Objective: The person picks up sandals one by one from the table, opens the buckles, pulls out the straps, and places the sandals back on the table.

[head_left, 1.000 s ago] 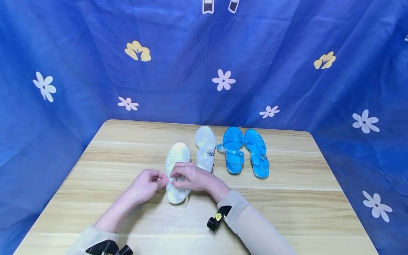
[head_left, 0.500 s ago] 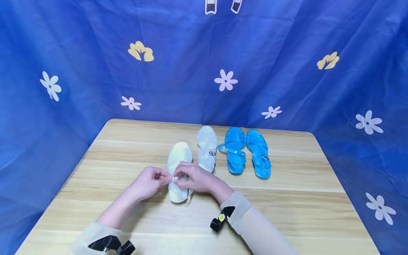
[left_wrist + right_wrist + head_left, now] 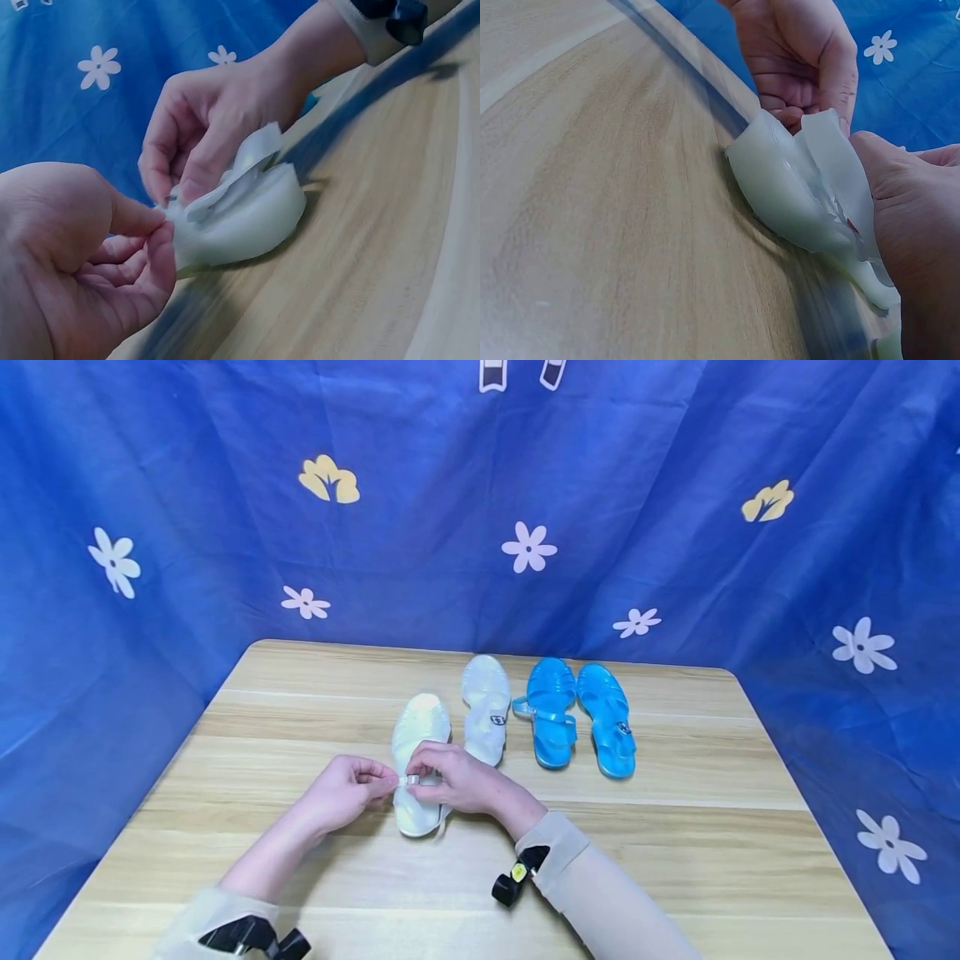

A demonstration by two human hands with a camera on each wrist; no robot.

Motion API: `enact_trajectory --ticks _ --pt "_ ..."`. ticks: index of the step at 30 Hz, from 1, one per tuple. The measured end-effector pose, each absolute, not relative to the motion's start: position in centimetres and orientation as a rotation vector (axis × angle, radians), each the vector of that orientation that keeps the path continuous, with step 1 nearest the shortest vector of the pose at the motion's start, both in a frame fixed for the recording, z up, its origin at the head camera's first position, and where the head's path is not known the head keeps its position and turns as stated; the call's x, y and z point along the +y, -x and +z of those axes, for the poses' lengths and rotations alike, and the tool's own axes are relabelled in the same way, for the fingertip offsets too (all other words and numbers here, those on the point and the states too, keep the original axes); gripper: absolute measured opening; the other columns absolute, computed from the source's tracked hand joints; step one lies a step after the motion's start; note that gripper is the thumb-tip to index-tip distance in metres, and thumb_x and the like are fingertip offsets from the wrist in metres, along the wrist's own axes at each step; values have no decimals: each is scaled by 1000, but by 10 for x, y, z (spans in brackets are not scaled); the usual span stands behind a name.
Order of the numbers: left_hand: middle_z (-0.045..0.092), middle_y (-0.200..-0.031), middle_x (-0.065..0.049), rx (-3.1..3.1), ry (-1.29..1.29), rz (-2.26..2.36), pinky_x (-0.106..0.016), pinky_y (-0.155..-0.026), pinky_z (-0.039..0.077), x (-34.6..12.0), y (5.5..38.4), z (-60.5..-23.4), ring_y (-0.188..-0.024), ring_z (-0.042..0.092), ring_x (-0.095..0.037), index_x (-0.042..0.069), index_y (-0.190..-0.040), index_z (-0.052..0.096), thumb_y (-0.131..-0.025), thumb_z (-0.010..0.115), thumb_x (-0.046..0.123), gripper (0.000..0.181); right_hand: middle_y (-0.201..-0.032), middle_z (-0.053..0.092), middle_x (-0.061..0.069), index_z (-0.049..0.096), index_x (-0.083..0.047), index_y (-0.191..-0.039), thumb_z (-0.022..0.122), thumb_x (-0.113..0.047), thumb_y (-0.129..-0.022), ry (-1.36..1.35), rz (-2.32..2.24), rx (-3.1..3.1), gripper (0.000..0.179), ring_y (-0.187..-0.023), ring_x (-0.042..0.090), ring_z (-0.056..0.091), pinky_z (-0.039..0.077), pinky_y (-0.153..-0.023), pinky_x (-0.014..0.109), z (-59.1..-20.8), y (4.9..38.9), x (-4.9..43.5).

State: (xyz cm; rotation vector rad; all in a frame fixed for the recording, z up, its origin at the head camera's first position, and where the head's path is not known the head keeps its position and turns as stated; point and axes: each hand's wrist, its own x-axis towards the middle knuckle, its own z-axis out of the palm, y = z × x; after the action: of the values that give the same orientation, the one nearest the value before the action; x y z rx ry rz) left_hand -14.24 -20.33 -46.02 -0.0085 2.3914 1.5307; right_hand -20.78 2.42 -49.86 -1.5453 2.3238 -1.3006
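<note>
A white jelly sandal (image 3: 422,720) lies toe away from me on the table, under both hands. My right hand (image 3: 463,778) comes from the right and pinches the small metallic buckle (image 3: 413,780) on its ankle strap. From the left, my left hand (image 3: 347,795) pinches the whitish strap end (image 3: 402,782) beside that buckle. In the left wrist view, the fingertips of the two hands nearly meet at the far side of the sandal's heel (image 3: 251,229). How far the strap runs through the buckle is hidden by the fingers.
A second white sandal (image 3: 486,693) lies just right of the first, with a dark-edged buckle. Two blue sandals, one (image 3: 551,697) with its strap sticking out leftward and another (image 3: 606,718), lie further right. A blue flowered curtain (image 3: 420,552) hangs behind the wooden table (image 3: 675,860).
My left fingertips moved right from beside the sandal to the buckle, then drew slightly left, with a short piece of strap now showing between. The right hand has kept its hold on the buckle.
</note>
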Motion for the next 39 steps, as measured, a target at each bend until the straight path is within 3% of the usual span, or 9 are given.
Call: enact_trajectory --ticks 15,23,30,39 --pt "72 -83 -6 2460 -26 1472 -27 -61 50 -191 148 -456 -75 62 -22 -1 -101 77 -97 74 8 11 -106 69 1 72 -7 -108 77 -6 -96 1578 -1321 2315 13 -99 9 62 50 -92 17 -501 209 26" --pt "72 -89 -6 2480 -193 1453 -29 -69 56 -202 149 -460 -81 67 -26 -1 -106 75 -99 74 13 16 -113 73 4 76 -3 -118 75 -9 -100 1582 -1339 2301 20 -106 8 66 51 -98 18 -499 210 29" --pt "75 -102 0 2665 -401 1397 -31 -83 60 -207 149 -472 -93 70 -17 5 -118 75 -93 83 15 28 -116 73 5 75 -2 -123 70 -13 -104 1567 -1345 2291 22 -109 4 65 51 -98 19 -496 210 31" --pt "79 -104 -2 2736 -498 1381 -36 -84 62 -203 149 -475 -93 75 -17 9 -109 83 -92 85 17 19 -114 72 3 74 -4 -119 67 -10 -105 1537 -1349 2290 17 -107 4 64 51 -98 20 -497 209 30"
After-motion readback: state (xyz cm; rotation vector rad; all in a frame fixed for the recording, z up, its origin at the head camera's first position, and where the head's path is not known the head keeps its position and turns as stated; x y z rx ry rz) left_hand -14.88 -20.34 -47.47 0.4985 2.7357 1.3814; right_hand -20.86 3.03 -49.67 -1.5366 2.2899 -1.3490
